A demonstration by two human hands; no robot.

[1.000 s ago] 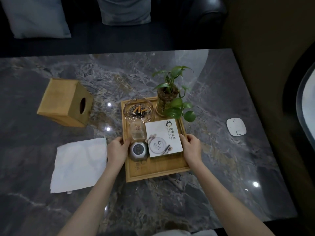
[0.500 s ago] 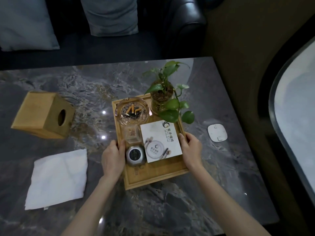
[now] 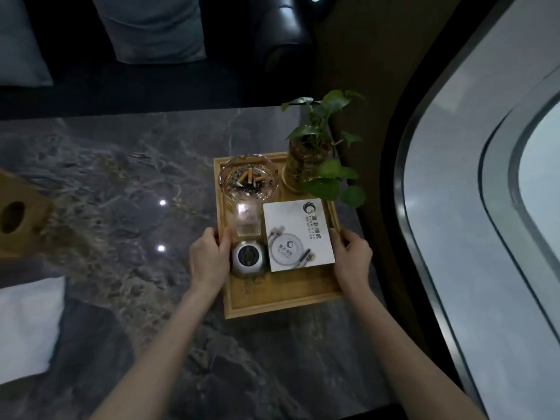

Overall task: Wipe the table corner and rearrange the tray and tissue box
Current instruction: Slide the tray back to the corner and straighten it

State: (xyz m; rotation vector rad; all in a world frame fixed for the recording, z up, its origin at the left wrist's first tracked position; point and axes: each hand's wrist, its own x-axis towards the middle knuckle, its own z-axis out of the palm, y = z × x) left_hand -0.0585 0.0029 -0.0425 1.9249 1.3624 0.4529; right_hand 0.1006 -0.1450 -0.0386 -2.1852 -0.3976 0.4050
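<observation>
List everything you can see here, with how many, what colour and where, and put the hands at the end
tray: one, light wood, far right of the table, against its right edge
ashtray: one, clear glass, with butts, tray's far left
plant: one, green in a glass vase, tray's far right
clear holder: one, transparent, on the tray below the ashtray
round device: one, silver with dark top, tray's left side
booklet: one, white, tray's right side
tissue box: one, light wood, left edge of view
cloth: one, white, near left of the table
table: one, dark grey marble
cushions: two, grey, on the dark sofa behind
left hand: gripping the tray's left rim
right hand: gripping the tray's right rim
</observation>
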